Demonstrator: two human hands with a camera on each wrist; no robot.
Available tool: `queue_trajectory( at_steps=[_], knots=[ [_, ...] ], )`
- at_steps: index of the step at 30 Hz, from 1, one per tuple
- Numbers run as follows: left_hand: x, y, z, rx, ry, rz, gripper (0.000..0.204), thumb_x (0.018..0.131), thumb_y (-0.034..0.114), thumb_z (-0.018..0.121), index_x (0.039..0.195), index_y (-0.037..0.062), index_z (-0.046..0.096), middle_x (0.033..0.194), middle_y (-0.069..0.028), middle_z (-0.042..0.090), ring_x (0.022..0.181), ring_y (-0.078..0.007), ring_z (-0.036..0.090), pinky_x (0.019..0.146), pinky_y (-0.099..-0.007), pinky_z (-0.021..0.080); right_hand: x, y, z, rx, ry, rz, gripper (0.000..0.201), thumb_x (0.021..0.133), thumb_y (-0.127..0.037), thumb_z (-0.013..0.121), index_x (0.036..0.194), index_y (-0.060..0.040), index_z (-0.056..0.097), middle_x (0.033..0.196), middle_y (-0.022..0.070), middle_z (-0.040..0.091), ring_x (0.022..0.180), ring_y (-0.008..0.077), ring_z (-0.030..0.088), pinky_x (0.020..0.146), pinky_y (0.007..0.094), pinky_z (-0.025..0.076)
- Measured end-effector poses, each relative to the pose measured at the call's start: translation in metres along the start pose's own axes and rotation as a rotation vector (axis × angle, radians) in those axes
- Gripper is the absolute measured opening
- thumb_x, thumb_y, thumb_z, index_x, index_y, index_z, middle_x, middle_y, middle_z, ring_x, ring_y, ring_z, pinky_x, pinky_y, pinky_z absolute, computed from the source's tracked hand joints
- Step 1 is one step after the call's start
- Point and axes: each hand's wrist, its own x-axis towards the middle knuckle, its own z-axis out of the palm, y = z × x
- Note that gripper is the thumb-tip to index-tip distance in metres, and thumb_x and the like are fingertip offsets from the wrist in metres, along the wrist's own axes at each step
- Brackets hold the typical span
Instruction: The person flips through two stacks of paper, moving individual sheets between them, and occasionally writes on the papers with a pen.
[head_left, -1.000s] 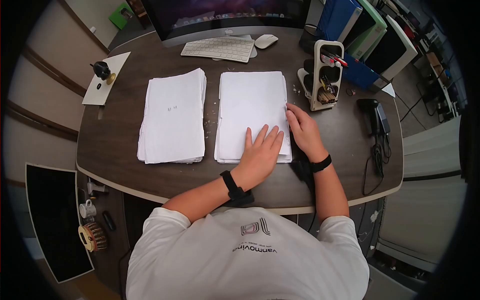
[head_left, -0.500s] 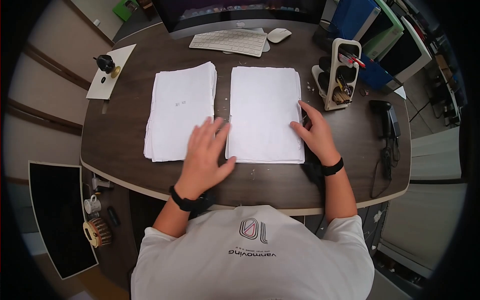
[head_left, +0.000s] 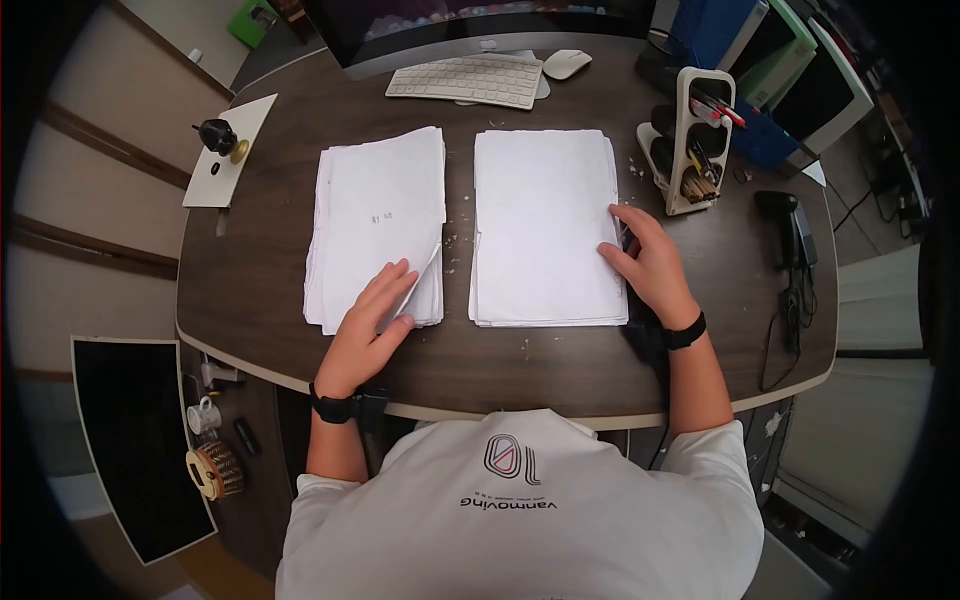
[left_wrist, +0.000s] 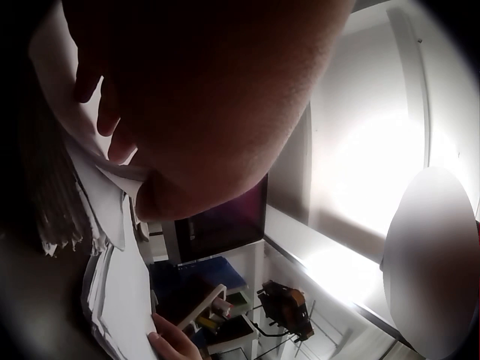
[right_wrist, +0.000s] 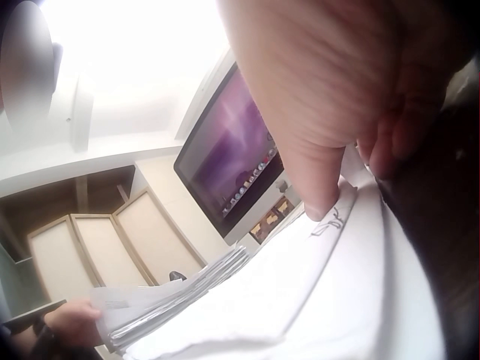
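Left hand: over the near right corner of the left paper stack [head_left: 432, 308], thumb and fingers of the left hand [head_left: 362, 335] pinching the raised corner of the top sheet [head_left: 385, 180].
Top sheet: curling up at that corner, the rest of it lying flat on the stack; small faint marks show near its middle.
Right hand: at the right edge of the right paper stack [head_left: 545, 225], the thumb of the right hand [head_left: 655, 265] on top and the fingers by the side — whether it grips the edge or merely rests there, I cannot tell.
Stacks: side by side toward the near edge of the desk [head_left: 540, 372], apart, with white scraps [head_left: 450, 242] on the strip between them.
Far edge: a monitor [head_left: 490, 45], with a white keyboard [head_left: 465, 80] and mouse [head_left: 567, 65] in front.
Far right corner: binders [head_left: 735, 50] and a white pen organizer [head_left: 708, 131] holding pens.
Right edge: a black device [head_left: 785, 215] with a cable.
Far left corner: a pale board [head_left: 252, 125] — a black object [head_left: 216, 136] stands on it.
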Motion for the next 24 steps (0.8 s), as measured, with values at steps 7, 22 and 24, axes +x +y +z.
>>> queue_trajectory(
  at_steps=[7, 22, 24],
  knots=[
    [-0.001, -0.003, -0.013, -0.034, -0.09, -0.029, 0.065, 0.089, -0.003, 0.071, 0.152, 0.0048, 0.06, 0.166, -0.017, 0.05, 0.159, -0.0343, 0.038, 0.128, -0.042, 0.03, -0.003, -0.005, -0.002, -0.003, 0.004, 0.012, 0.055, 0.088, -0.018, 0.083, 0.14, -0.0059, 0.068, 0.144, 0.0164, 0.065, 0.076, 0.0199, 0.064, 0.076, 0.0325, 0.057],
    [0.025, 0.059, 0.029, 0.331, 0.411, 0.312, 0.052, 0.089, -0.012, 0.057, 0.138, -0.0019, 0.07, 0.143, -0.0199, 0.069, 0.143, -0.038, 0.059, 0.119, -0.043, 0.045, -0.003, -0.005, -0.003, -0.028, -0.014, 0.039, 0.051, 0.09, -0.023, 0.08, 0.139, -0.0104, 0.07, 0.149, 0.0179, 0.064, 0.078, 0.0235, 0.069, 0.08, 0.0354, 0.059],
    [0.039, 0.082, 0.057, 0.402, 0.297, 0.417, 0.059, 0.085, -0.012, 0.058, 0.142, 0.0022, 0.068, 0.145, -0.018, 0.067, 0.142, -0.0392, 0.058, 0.122, -0.0525, 0.04, -0.003, -0.003, -0.002, -0.013, 0.0, 0.037, 0.051, 0.09, -0.023, 0.08, 0.138, -0.0101, 0.07, 0.147, 0.0176, 0.065, 0.077, 0.0236, 0.069, 0.08, 0.0355, 0.059]
  ],
)
